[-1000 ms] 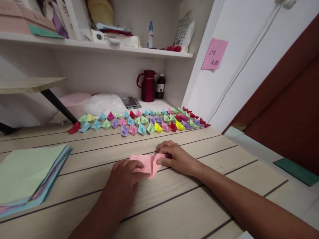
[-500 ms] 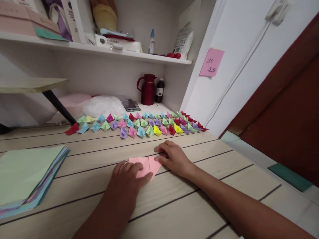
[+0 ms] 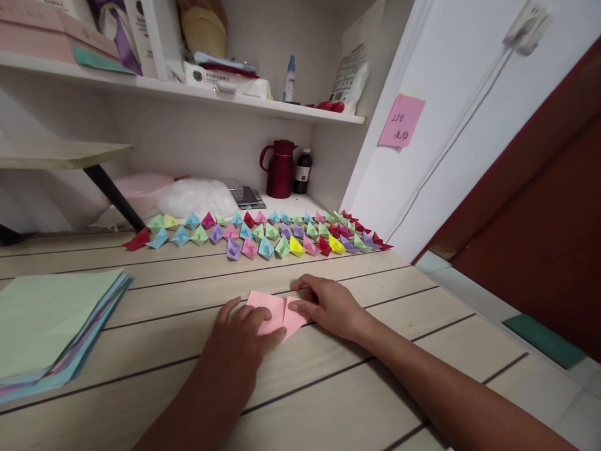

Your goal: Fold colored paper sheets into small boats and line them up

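Note:
A folded piece of pink paper (image 3: 269,305) lies on the table in front of me, with a crease or seam down its middle. My left hand (image 3: 241,332) holds its left side, curled fingertips on top and the thumb along the near edge. On the right side, my right hand (image 3: 328,304) has its thumb on the paper's right part, the index finger bent beyond the edge. The fingers underneath are hidden. Beyond both hands stand rows of small folded paper boats (image 3: 266,248) in many colours.
A stack of coloured paper (image 3: 56,326) lies on the left of the slatted table (image 3: 300,388). A raised wooden stand (image 3: 61,155) is behind it. At the back are a plastic bag (image 3: 197,199), a red jug (image 3: 280,169) and a dark bottle (image 3: 303,172) below a shelf (image 3: 282,111).
The pink paper has turned slightly and shifted a little to the right and away. My right thumb now lies further over its right part. The left hand is nearly unmoved.

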Motion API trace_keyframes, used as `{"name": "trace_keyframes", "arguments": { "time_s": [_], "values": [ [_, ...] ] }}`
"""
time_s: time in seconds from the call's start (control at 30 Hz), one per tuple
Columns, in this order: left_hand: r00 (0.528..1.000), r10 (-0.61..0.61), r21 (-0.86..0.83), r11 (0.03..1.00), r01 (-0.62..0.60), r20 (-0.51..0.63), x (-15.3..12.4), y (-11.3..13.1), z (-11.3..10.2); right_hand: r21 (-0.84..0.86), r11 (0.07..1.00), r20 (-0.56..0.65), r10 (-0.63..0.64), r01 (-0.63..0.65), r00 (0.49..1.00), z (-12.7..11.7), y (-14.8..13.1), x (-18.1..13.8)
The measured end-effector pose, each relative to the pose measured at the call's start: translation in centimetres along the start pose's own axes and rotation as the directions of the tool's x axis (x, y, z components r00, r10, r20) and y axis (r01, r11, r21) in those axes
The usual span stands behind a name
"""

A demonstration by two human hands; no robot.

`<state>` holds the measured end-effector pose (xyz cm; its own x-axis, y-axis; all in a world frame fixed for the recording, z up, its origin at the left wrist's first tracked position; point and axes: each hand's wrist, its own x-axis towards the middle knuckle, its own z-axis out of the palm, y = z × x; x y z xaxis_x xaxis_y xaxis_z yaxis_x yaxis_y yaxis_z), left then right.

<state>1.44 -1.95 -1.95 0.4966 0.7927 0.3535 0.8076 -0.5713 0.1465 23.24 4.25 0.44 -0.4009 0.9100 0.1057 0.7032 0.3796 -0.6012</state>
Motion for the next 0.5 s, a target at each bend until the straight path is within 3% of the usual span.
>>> {"name": "trace_keyframes", "arguments": {
  "time_s": [0.17, 0.33, 0.5],
  "values": [
    [0.998, 0.024, -0.006, 1.000, -0.024, -0.055, -0.3, 0.0, 0.5, -0.067, 0.997, 0.016, -0.025, 0.026, 1.000, 0.1, -0.4, -0.4],
    [1.000, 0.007, 0.003, 1.000, -0.007, -0.007, -0.3, 0.6, -0.4, 0.102, 0.992, 0.031, -0.082, 0.079, 0.996, 0.0, -0.5, -0.6],
    [0.999, -0.017, 0.017, 1.000, 0.018, -0.048, -0.2, 0.6, -0.3, 0.363, 0.929, 0.089, 0.047, -0.076, 0.995, 0.0, -0.2, -0.6]
  ]
}}
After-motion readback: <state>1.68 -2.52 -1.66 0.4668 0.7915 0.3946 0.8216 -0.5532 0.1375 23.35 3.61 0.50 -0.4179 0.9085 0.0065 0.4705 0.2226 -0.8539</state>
